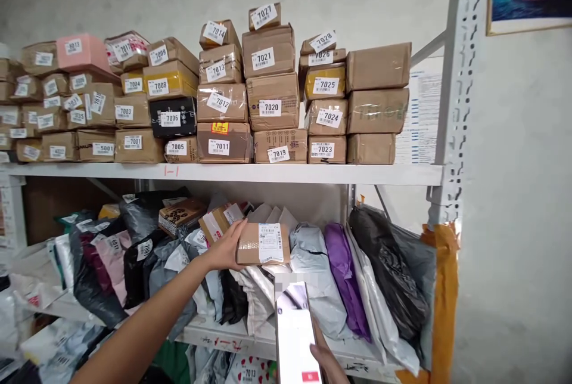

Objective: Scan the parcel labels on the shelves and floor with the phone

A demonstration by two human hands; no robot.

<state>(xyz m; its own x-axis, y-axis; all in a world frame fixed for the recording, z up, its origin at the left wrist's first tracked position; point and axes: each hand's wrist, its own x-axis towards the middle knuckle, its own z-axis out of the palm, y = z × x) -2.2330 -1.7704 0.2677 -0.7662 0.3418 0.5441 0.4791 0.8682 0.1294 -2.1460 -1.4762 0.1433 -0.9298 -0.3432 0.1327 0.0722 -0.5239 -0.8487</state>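
My left hand (226, 248) grips the left end of a small brown cardboard box (248, 245), fingers closed round it. A white shipping label (270, 243) on the box faces me. The box is in front of the packed middle shelf. Lower down, my right hand (328, 357) holds a smartphone (295, 336) upright, its thumb by the right edge of the screen. Mostly white shows on that screen, with a red button near the bottom; its text is too small to read. The phone is just below and right of the box, apart from it.
Numbered cardboard boxes (270, 95) stand stacked on the upper white shelf (304, 173). Bagged parcels, including a purple one (342, 276) and a black one (388, 265), crowd the shelf below. Orange tape wraps the right metal post (447, 294). More parcels lie underneath.
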